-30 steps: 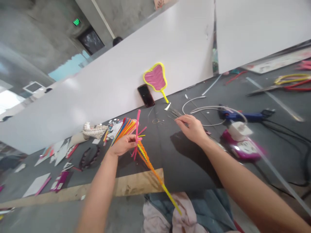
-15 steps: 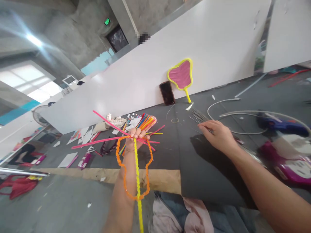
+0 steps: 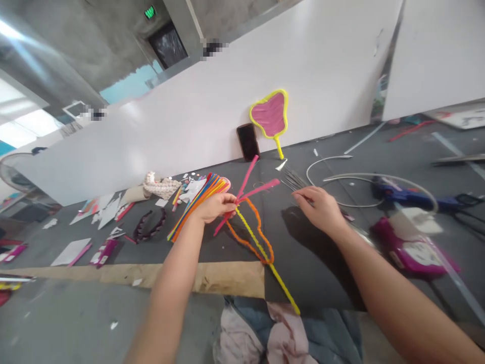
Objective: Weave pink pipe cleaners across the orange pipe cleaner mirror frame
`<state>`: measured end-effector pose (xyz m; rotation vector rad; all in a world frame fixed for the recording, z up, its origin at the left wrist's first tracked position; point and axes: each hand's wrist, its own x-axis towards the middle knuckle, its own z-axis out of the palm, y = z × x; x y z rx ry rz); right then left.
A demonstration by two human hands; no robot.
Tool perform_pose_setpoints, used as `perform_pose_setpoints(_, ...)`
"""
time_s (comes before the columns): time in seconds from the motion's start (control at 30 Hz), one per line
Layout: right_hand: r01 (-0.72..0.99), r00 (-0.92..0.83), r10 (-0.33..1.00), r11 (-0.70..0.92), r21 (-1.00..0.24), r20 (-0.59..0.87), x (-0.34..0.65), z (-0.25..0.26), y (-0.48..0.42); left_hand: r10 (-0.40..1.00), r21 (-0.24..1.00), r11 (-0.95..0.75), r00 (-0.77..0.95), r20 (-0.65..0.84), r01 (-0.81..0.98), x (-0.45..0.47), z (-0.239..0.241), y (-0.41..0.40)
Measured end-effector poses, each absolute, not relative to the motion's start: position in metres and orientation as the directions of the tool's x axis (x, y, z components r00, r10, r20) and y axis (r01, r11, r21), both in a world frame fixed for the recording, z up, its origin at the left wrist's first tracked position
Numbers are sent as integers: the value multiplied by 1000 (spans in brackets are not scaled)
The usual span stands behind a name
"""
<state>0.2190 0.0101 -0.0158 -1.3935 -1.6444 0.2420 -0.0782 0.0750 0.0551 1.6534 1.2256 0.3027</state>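
Observation:
My left hand (image 3: 214, 206) is closed on a pipe-cleaner piece (image 3: 253, 241): an orange loop on a long yellow stem, with pink strands sticking up toward the wall. The stem slants down toward the table's near edge. A bundle of coloured pipe cleaners (image 3: 197, 203) lies on the dark table just left of that hand. My right hand (image 3: 318, 207) rests on the table with its fingers pinched at a fan of thin metal wires (image 3: 293, 179); what it holds, if anything, is too fine to make out.
A phone (image 3: 247, 142) and a pink fan with a yellow rim (image 3: 270, 115) lean against the white wall. A blue glue gun (image 3: 405, 190), white cables, a magenta power strip (image 3: 411, 247), a rope coil (image 3: 161, 186) and paper scraps lie on the dark table (image 3: 303, 263).
My left hand has turned the pipe-cleaner piece, so the loop and stem now slant right and down and the pink strands point up. My right hand stays by the wires.

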Motion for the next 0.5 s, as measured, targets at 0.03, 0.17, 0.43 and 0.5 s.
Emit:
perform_pose_setpoints(0.03,673,81,858,329,-663,508,220,-16,10,809,804,30,458,-368,594,-70,49,78)
perform_pose_setpoints(0.17,681,78,860,323,-657,504,221,-17,11,787,716,-25,456,-417,698,-42,25,84)
perform_pose_setpoints(0.43,683,128,861,284,-673,492,221,-14,10,841,507,-330,492,-226,796,-20,18,87)
perform_pose_setpoints(0.5,681,164,857,261,-684,489,222,-13,10,842,464,-382,508,-182,799,-20,17,84)
